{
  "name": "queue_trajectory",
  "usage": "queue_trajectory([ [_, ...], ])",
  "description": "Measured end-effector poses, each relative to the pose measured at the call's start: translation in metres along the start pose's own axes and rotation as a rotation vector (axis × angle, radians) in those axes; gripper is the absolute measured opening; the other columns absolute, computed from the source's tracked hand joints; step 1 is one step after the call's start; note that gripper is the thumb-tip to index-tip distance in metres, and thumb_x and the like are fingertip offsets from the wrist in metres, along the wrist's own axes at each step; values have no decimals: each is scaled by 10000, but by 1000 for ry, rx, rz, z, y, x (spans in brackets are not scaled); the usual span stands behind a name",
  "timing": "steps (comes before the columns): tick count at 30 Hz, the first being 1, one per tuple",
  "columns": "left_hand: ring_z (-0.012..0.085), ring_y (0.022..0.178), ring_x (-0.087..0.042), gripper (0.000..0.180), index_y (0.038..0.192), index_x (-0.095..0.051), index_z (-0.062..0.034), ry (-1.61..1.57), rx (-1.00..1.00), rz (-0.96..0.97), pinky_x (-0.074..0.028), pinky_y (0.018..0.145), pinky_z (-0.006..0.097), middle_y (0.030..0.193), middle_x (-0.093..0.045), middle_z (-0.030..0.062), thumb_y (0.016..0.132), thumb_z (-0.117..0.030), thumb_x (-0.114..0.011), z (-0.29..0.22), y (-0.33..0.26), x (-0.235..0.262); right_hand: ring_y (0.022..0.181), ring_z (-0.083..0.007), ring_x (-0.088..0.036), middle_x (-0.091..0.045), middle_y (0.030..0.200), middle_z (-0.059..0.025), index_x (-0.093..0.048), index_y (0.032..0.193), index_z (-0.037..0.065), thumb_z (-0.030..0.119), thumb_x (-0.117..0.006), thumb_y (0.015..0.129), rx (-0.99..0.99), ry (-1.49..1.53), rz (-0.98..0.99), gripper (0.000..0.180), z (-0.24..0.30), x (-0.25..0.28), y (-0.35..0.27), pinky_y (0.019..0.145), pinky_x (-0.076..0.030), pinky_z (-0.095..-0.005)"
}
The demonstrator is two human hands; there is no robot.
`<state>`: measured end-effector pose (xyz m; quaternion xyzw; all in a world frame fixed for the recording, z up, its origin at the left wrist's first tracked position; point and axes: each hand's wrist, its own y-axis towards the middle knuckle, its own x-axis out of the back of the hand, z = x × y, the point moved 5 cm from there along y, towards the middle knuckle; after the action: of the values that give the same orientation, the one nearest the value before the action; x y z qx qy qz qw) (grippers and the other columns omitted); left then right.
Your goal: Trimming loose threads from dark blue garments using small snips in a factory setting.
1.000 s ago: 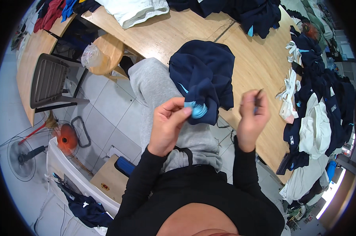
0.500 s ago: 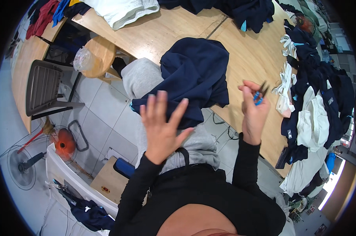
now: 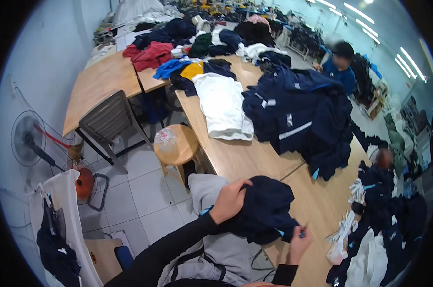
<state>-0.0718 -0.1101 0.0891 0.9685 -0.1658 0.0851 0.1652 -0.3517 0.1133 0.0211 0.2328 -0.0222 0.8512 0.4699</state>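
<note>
A navy garment (image 3: 269, 205) lies bunched across my lap and over the table's near edge, with a light blue bit showing at its lower edge. My left hand (image 3: 230, 202) is closed on its upper left part, fingertips folded over the cloth. At the garment's lower right corner is my right hand (image 3: 300, 245), its fingers closed round small thread snips (image 3: 302, 234) with blue on the handles. Only part of the snips shows. Whether the right fingers also pinch the cloth, I cannot tell.
On the wooden table (image 3: 226, 158) lie white folded clothing (image 3: 221, 107) and a large navy pile (image 3: 302, 112). More garments (image 3: 393, 229) and white strips (image 3: 340, 234) lie right. Left are a stool (image 3: 185, 146) with a plastic bag, a chair (image 3: 106, 119) and fans. A person (image 3: 338, 69) stands beyond.
The view has tilted up toward the far tables. My left hand, spread above the garment before, now grips it. My right hand, with the snips, has come to the garment's right edge.
</note>
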Motion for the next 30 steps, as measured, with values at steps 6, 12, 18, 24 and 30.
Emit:
queue_trajectory([
  [6, 342, 1127, -718, 331, 1245, -637, 2, -251, -267, -210, -528, 1018, 373, 1204, -736, 204, 965, 87, -482, -95, 82, 17, 965, -132, -621, -678, 1095, -42, -685, 1186, -7, 136, -722, 1061, 159, 512, -416, 193, 123, 74, 41, 911, -504, -280],
  [12, 397, 1354, -576, 463, 1334, -605, -3, -85, -268, -38, -470, 1155, 445, 1405, -609, 224, 880, -29, -691, -50, 38, -16, 931, -145, -609, -648, 1028, -20, -674, 1135, 36, 148, -791, 1002, 206, 292, -178, 210, 126, 31, 27, 866, -514, -296],
  [18, 399, 1200, -692, 638, 1402, -611, -12, -189, 44, 344, -557, 1002, 423, 1304, -685, 230, 852, -192, -878, 20, -111, -72, 742, -59, -579, -659, 827, 12, -682, 965, -7, 43, -794, 911, 68, 49, 405, 133, 115, -82, -38, 664, -482, -247],
  [24, 284, 1067, -727, 572, 1454, -568, -23, -144, 160, 79, -557, 941, 384, 1162, -745, 189, 947, -145, -802, 38, -84, -31, 752, -58, -654, -749, 862, -48, -717, 1151, -39, 11, -754, 972, -19, 398, 611, 190, 175, -87, -38, 702, -540, -233],
  [30, 136, 1007, -633, 427, 1423, -605, -4, -497, 298, 87, -537, 930, 318, 1126, -728, 67, 1133, -316, -595, -7, -63, -12, 732, -33, -567, -710, 880, 37, -758, 1102, -11, 25, -870, 864, 106, 127, 566, 265, 175, -60, -28, 655, -453, -206],
])
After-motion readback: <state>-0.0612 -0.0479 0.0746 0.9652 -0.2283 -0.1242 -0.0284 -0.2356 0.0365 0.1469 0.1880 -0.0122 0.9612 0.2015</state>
